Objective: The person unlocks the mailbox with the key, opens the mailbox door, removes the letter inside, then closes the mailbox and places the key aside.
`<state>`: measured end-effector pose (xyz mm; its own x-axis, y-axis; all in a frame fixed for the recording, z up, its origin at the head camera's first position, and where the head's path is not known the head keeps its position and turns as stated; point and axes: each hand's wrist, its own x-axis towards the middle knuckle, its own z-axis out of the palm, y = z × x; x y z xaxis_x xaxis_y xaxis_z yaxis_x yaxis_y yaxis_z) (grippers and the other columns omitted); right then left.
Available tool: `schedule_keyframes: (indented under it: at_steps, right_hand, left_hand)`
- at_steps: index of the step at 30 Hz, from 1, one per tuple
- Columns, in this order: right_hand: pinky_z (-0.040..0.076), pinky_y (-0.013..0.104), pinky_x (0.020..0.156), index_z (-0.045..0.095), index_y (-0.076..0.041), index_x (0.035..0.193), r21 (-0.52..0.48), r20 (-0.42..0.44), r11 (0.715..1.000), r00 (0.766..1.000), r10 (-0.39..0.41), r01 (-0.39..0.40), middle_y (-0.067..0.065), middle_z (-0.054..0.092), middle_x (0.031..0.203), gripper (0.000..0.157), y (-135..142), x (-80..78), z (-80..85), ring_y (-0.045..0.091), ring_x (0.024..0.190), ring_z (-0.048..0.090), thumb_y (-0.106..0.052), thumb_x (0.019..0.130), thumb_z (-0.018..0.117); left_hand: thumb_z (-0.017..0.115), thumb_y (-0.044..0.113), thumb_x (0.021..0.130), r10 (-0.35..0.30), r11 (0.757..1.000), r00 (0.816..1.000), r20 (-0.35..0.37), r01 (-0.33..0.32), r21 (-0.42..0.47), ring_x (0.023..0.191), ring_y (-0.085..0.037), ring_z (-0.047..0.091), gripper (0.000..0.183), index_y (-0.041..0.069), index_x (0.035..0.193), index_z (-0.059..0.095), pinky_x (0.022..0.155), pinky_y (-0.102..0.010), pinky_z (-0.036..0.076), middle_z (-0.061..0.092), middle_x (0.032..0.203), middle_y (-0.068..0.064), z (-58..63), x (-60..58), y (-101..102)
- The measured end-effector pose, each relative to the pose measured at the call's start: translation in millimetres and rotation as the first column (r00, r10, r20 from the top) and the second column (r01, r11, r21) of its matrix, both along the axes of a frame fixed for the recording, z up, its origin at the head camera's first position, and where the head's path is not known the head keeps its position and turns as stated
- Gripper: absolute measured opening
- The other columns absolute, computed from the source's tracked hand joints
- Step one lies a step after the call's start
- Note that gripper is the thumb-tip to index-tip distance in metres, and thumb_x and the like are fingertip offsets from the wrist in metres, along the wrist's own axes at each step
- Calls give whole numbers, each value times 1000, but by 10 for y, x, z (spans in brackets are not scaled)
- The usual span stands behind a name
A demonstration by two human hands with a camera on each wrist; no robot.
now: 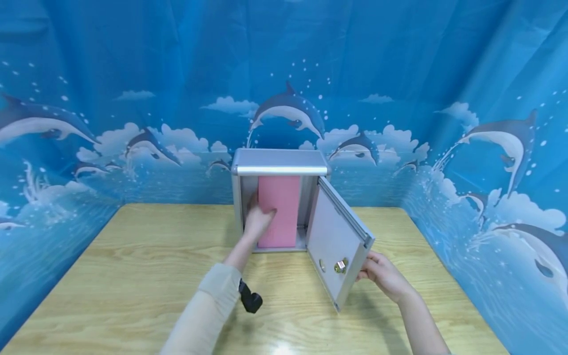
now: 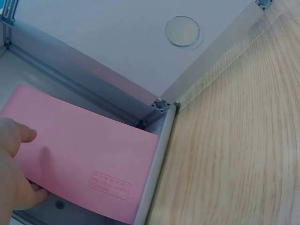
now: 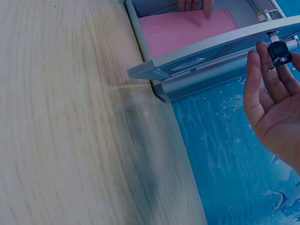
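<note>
A silvery box (image 1: 280,160) stands on the table with its door (image 1: 332,231) swung out to the right. Inside it a pink envelope (image 1: 284,207) with a small red printed block stands upright. My left hand (image 1: 259,220) reaches into the box and grips the envelope by its left edge; in the left wrist view the thumb lies over its face and the fingers pass behind. At the door's outer side, my right hand (image 1: 387,278) holds a black-headed key (image 3: 280,52) in the lock. The lock's inner end (image 1: 340,266) shows on the door's inside face.
The box rests near the back of a wood-grain table (image 1: 168,266). Behind and on both sides hangs a blue curtain (image 1: 177,59) printed with dolphins and clouds. A round clear disc (image 2: 183,31) sits on the door's inner face. A black wrist camera (image 1: 251,298) hangs beside the left sleeve.
</note>
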<state>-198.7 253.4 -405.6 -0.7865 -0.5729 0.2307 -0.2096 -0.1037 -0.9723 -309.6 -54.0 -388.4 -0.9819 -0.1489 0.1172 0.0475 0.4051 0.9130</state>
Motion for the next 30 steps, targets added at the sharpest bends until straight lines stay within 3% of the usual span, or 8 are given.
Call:
schedule_keyframes:
  at_steps: [4,9,19,25,30]
  right_hand:
    - [50,26,75,64,-21,114,-1,0,1000,1000,-3,3,-4,66,99,43,-6,-2,1,8,82,62,2,97,32]
    - [50,26,76,64,-21,116,-4,1,1000,1000,0,0,-4,66,101,43,-16,-1,5,8,84,63,1,97,32]
    - [50,27,77,63,-20,117,4,-12,1000,1000,-10,10,-2,66,104,41,-6,0,-4,10,86,63,0,98,33]
    - [50,27,77,63,-20,117,-6,-13,1000,1000,-13,12,-2,66,105,42,-13,8,-5,11,87,63,1,97,33]
    - [50,27,77,63,-22,116,8,-13,999,999,-33,33,-3,66,103,43,-13,17,11,10,86,63,2,97,33]
  left_hand:
    - [55,8,86,40,999,998,-46,-40,-5,120,-40,43,55,-6,135,35,98,-46,37,42,133,-27,-29,-24,12]
    - [50,6,87,39,999,995,-93,-41,-21,94,-37,56,28,-6,113,54,82,-45,46,59,103,-24,-45,-42,-1]
    - [52,8,88,-51,998,991,-125,48,-27,86,-30,56,28,-3,112,59,78,-42,46,62,97,-19,108,45,-11]
    - [53,6,86,-114,991,983,-142,101,-92,81,-27,56,22,-3,105,61,74,-39,47,62,92,-16,179,136,-40]
    - [54,3,86,-201,966,968,-152,170,-195,78,-24,56,17,-2,101,60,70,-36,48,61,89,-13,239,237,-95]
